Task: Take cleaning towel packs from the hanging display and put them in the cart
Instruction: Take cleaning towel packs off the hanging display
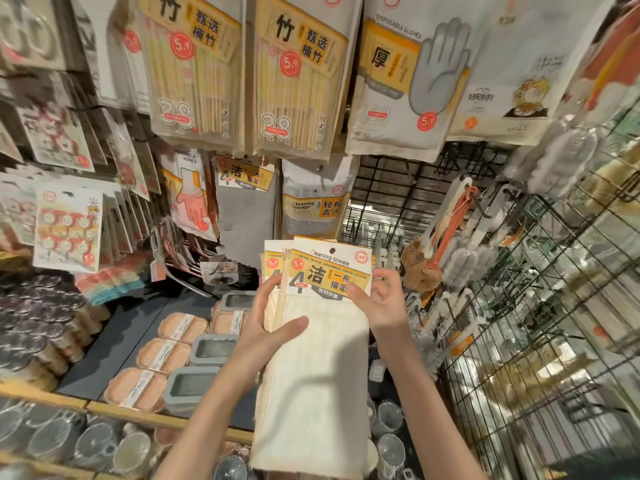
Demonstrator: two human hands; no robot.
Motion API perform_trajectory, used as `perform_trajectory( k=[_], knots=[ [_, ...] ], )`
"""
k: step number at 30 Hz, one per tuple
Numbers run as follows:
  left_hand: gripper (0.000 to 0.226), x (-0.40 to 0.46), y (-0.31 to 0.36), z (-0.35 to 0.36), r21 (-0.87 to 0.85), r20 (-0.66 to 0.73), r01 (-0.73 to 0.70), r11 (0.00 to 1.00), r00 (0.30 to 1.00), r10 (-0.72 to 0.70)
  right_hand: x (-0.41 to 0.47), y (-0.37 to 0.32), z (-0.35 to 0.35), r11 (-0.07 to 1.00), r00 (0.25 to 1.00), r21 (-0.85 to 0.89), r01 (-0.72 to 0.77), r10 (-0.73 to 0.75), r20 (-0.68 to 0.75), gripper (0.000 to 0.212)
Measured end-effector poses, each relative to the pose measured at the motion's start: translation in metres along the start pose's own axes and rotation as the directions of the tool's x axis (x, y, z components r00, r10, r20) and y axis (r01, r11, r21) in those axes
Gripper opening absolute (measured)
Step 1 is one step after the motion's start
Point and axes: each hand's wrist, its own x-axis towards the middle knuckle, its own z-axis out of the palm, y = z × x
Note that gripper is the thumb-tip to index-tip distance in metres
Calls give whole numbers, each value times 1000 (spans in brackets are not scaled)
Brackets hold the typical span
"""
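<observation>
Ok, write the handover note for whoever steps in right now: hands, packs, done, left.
Left hand: grips the left edge of the cleaning towel packs, thumb lying across the front cloth.
Right hand: pinches the front pack's right edge just under its yellow label, fingers curled.
Packs: two cream packs, one behind the other, held together in front of the display. Whether they are fully off the hook cannot be told. A grey towel pack hangs behind on the display.
Done: packs in hand.
Left: carry them to the cart, which is not in view, and drop them in.
</observation>
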Motion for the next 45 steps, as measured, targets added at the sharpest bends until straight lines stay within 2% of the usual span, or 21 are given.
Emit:
perform_trajectory(
  k=[4,8,13,15,18,19,22,27,37,45],
  knots=[
    [69,8,-11,-1,6,-10,15,1000,1000,-15,7,6,-1,996,999,-82,33,-33,5,42],
    [64,11,-14,4,13,-62,17,1000,998,-16,11,10,-6,987,996,-158,24,-10,93,57],
    [62,15,-17,10,53,-98,-12,999,995,17,19,21,-18,979,999,-202,-6,12,29,73],
    [59,16,-19,10,59,-114,-15,998,993,21,21,25,-24,978,999,-203,-36,39,7,71],
    [62,16,-27,2,116,-133,-4,993,991,20,24,33,-39,957,1000,-288,-30,28,-10,45],
    [63,16,-28,-1,131,-142,6,991,990,13,25,40,-46,954,999,-297,-50,41,-36,45],
    [64,13,-32,-8,173,-194,16,985,981,19,23,61,-60,958,976,-217,-188,158,-152,66],
    [64,13,-34,-18,345,-198,-11,939,977,85,31,90,-68,934,954,-234,-270,226,-199,68],
    [63,9,-35,-35,422,-256,15,907,961,104,71,101,-64,892,951,-340,-298,249,-181,72],
    [66,4,-34,-37,382,-325,30,924,940,103,81,109,-57,894,955,-349,-282,226,-193,70]
  ],
)
